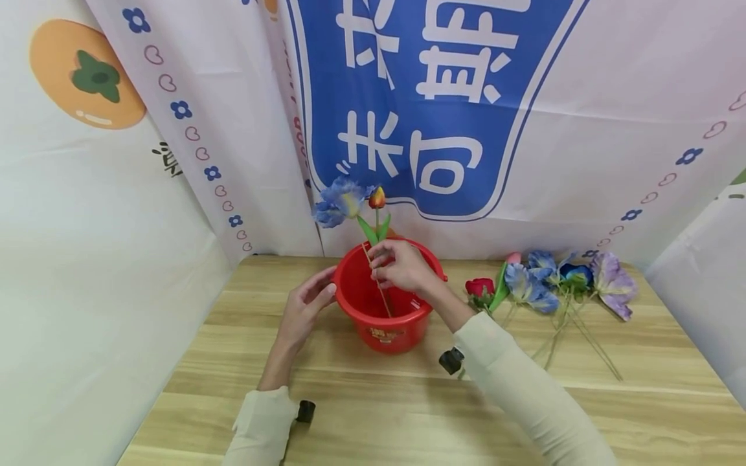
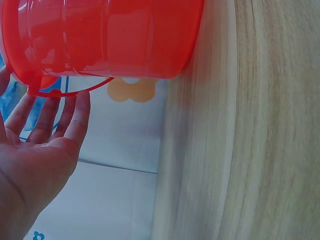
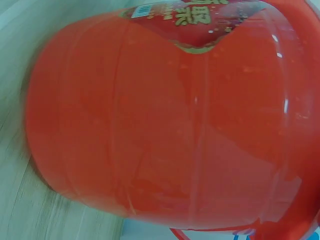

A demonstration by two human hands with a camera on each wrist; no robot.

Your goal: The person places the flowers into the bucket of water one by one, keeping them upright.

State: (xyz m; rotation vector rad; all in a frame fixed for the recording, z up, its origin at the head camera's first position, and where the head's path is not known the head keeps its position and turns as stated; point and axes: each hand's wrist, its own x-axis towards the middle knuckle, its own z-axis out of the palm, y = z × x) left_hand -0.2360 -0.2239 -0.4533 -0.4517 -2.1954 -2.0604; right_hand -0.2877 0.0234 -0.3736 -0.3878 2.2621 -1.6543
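Note:
A red bucket [image 1: 390, 336] stands on the table with its mouth upward. My left hand [image 1: 303, 307] is at its left side, thumb and fairly straight fingers against the rim; in the left wrist view the fingertips meet the thin red handle [image 2: 75, 93]. Over the mouth, my right hand [image 1: 402, 264] pinches a flower stem [image 1: 381, 294] that slants down into the bucket. A blue flower [image 1: 340, 202] and an orange-red tulip [image 1: 377, 197] with green leaves rise above these fingers. I cannot tell which of the two stems is pinched. The right wrist view shows the bucket's side and label [image 3: 200, 22].
To the right on the wooden table [image 1: 379, 414] lie a red rose [image 1: 480, 287], blue flowers [image 1: 530, 288], a dark blue bloom [image 1: 576, 273] and a purple flower [image 1: 614, 285], their stems crossing toward the front. A printed cloth wall [image 1: 612, 162] closes off the back and sides.

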